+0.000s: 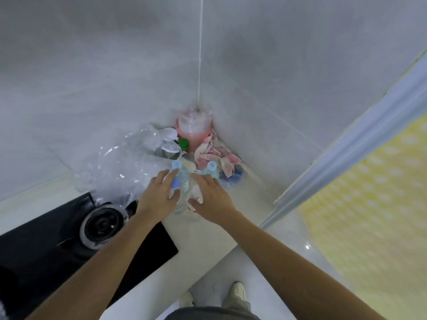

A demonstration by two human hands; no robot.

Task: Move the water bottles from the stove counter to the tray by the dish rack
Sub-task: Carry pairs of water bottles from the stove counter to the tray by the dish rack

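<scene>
I see both hands down at the corner of the desk [242, 204], right of the black stove [69, 245]. Frame is blurry, so detail is limited.

Left hand [157, 197]: fingers [164, 175] spread and mostly straight, lying against the near clear water bottle [182, 179] with the light blue cap [176, 164]. Another blue cap [175, 183] shows between the fingers. I can't tell if they've closed round anything; it reads as released, touching only.

Right hand [211, 195]: fingers [203, 181] reach over the bottle cluster from the right, thumb curled under, beside something white and crumpled [195, 192]. I cannot tell if it's grasping a bottle or just resting there.

Second water bottle [211, 170], blue cap, stands just behind the right hand. All bottles are on the desk by the stove, close together.

Behind them in the wall corner: big jar [193, 128] with pink contents, a green-capped bottle [184, 144], two white-lidded containers [170, 142], a pink-and-white cloth [212, 155], something blue under the cloth. Crumpled clear plastic [120, 162] lies left of the bottles, overhanging the burner [104, 225].

Bottom of frame: floor and the person's shoes [238, 293]. Yellow dotted surface [374, 215] on the right.
</scene>
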